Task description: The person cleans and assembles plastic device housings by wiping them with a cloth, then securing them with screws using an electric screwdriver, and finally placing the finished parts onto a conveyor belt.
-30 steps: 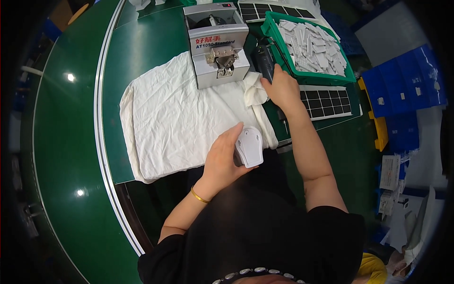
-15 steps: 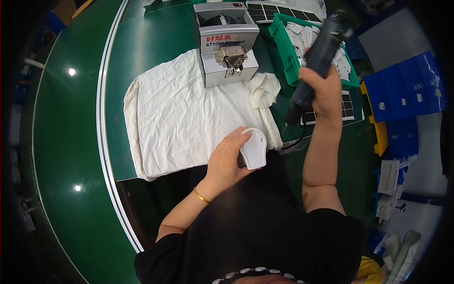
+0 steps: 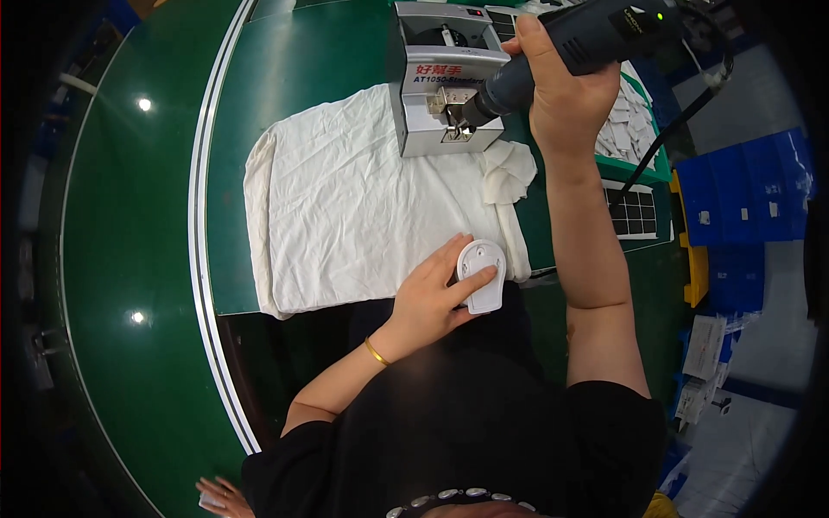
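Right grip clasping electric screwdriver; I'm apparently loading at screw feeder leftward, next needing steady aim; left grip holding white plastic housing.

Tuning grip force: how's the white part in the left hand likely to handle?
Probably stiff: the white part shows no visible bending under the thumb. Likely light: the left hand alone holds it. Maybe slightly slippery: its face looks mostly smooth.

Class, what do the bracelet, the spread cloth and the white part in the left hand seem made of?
Bracelet: probably metal, polished, from its golden shine. Cloth: likely cotton-like fabric, matte, by its soft creases. White part: apparently smooth plastic, from its moulded rim.
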`<state>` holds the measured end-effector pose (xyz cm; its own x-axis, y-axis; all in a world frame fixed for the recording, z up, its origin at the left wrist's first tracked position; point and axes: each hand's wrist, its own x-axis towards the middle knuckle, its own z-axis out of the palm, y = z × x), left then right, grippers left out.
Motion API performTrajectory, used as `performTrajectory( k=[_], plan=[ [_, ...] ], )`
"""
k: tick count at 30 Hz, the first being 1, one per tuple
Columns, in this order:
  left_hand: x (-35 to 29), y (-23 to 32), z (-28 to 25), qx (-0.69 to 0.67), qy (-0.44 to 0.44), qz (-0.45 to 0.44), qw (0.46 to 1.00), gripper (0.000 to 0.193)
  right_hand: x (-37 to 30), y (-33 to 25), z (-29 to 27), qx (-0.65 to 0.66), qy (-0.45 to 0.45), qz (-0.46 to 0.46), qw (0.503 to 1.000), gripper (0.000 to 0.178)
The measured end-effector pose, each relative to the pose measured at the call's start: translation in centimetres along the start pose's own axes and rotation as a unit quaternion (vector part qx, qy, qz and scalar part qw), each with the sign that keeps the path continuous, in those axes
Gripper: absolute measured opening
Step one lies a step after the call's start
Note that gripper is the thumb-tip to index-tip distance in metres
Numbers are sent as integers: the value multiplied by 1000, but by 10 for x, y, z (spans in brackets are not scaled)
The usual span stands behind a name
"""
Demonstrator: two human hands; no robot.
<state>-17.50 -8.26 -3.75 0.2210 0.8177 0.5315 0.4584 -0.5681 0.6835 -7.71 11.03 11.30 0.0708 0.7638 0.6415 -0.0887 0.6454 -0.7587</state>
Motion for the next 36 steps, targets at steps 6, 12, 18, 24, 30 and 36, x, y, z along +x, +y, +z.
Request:
performTrajectory(
  k=[6, 12, 18, 24, 30, 36],
  plan=[
    [1, -5, -2, -3, -10, 0, 1000, 60, 4, -18, 10, 25, 13, 39, 999, 14],
    [1, -10, -1, -5, -12, 10, 1000, 62, 18, -9, -4, -41, -137, 51, 988, 27],
    [0, -10, 0, -3, -6, 9, 1000, 64, 29, -35, 13, -92, -205, 102, 969, 54],
    [-2, -8, 2, -4, -11, 7, 1000, 64, 28, -4, 29, -23, -153, 77, 985, 36],
    [-3, -12, 9, 10, 2, 15, 1000, 63, 8, -11, 20, 40, -75, 104, 991, 34],
    [-4, -16, 9, 14, -8, 16, 1000, 66, -53, -47, -44, 131, -216, 65, 965, 46]
  ],
)
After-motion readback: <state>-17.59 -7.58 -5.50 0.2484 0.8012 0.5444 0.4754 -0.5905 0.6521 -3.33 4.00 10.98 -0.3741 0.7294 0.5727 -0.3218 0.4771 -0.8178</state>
